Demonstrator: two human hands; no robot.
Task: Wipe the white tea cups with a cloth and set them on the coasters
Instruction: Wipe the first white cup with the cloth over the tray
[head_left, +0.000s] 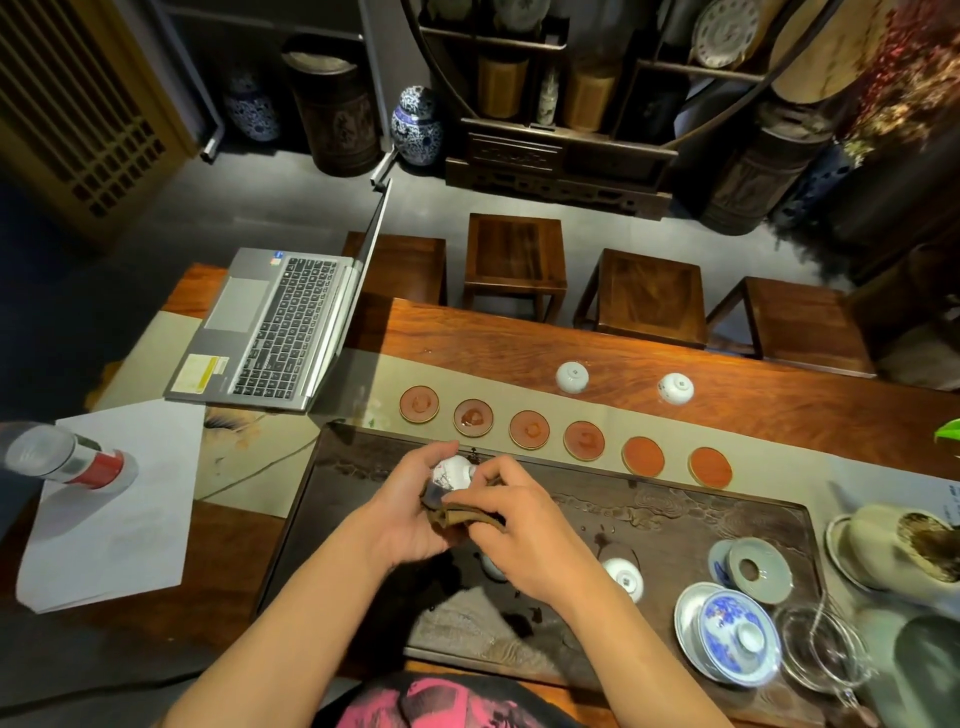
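Coasters (531, 429): six bare | cups: two upturned beyond | left hand (415, 512) grips cup (453, 473) | right hand (519, 519) pinches cloth (457, 514)

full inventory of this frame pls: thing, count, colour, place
tea cup in hands: 1, white, above the tea tray
cloth: 1, brown, held against that cup
coasters: 6, red-brown, in a row beyond the tray, all bare
upside-down cups: 2, white, on the runner beyond the coasters
cup on tray: 1, white, right of the hands; a second may sit under the right hand
tea tray: 1, dark carved wood, centre
lidded bowl: 1, blue and white, tray's near right
laptop: 1, grey, open, far left
paper: white, left
stools: 4, dark wood, beyond the table
left hand: holds the cup
right hand: holds the cloth
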